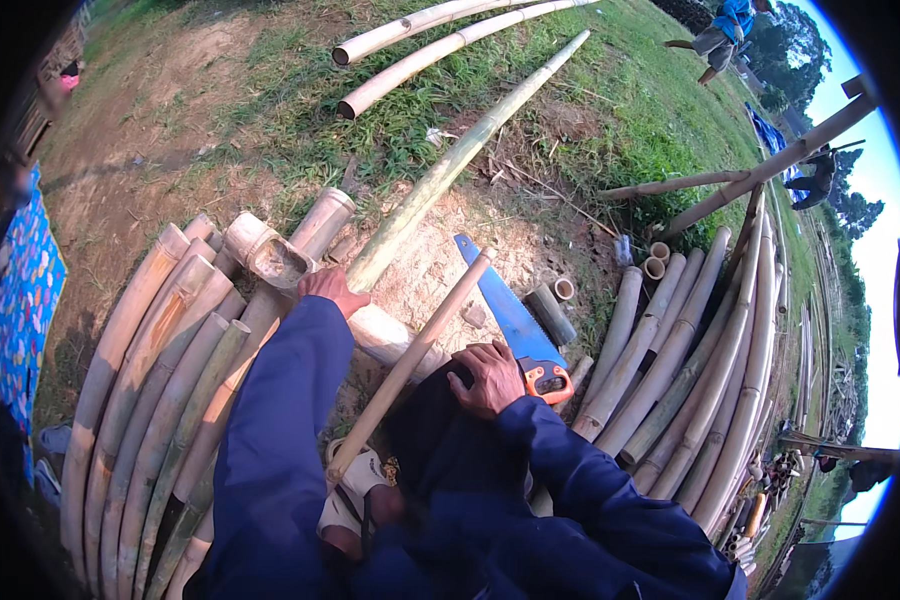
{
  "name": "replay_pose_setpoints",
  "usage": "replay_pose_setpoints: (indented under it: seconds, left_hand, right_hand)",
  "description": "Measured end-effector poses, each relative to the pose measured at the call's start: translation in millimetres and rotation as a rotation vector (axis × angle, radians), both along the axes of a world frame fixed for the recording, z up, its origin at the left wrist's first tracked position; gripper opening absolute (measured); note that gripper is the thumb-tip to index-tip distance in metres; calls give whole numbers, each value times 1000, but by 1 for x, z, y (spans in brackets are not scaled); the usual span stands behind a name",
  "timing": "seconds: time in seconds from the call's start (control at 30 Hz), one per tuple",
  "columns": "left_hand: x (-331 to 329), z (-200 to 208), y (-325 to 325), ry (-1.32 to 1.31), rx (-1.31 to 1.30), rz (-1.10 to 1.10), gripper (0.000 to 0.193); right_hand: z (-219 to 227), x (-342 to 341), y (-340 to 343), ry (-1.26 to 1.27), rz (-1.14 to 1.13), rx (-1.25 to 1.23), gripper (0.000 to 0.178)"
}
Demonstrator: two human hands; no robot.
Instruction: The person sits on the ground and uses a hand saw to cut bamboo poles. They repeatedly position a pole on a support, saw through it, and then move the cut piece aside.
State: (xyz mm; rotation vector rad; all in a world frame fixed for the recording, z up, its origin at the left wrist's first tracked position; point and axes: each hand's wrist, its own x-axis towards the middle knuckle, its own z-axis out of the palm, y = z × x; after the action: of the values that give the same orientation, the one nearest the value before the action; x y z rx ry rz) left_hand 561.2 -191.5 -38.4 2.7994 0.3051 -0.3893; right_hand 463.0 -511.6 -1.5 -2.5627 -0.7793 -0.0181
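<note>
A long pale green bamboo pole (pixel 470 145) runs from my left hand far up toward the grass. My left hand (pixel 334 290) is closed around its near end, with some fingers hidden. Beneath that end, a thick bamboo piece (pixel 385 335) lies crosswise. On my dark-clothed knee rests my right hand (pixel 492 378), fingers loosely spread and holding nothing. Just beyond it lies a handsaw with a blue blade (pixel 513 312) and an orange and black handle (pixel 548 382). A slimmer bamboo stick (pixel 410 365) slants between my arms, its lower end by my sandalled foot (pixel 355 490).
Stacked bamboo poles (pixel 150 400) lie on my left, with another stack (pixel 685 350) on my right. Short cut bamboo pieces (pixel 550 315) sit near the saw on sawdust (pixel 420 270). Two poles (pixel 440 60) lie ahead on grass. A person (pixel 725 35) is far off right.
</note>
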Motion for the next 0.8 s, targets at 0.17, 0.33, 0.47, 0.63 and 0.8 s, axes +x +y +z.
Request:
replay_pose_setpoints:
  seconds: [0.17, 0.33, 0.47, 0.63, 0.8]
  left_hand:
    - [-89, 47, 70, 45, -151, -14, 74]
    - [-215, 77, 177, 70, -65, 15, 82]
    - [-326, 111, 230, 205, 149, 75, 79]
    - [-481, 125, 269, 353, 408, 252, 72]
    - [-604, 103, 298, 541, 450, 445, 79]
  right_hand:
    - [-8, -1, -5, 6, -6, 1, 32]
    - [-6, 4, 1, -11, 40, -5, 28]
    - [-6, -3, -1, -13, 37, -31, 26]
    - [-6, -6, -2, -43, 50, -60, 29]
    - [-6, -9, -9, -32, 51, -76, 34]
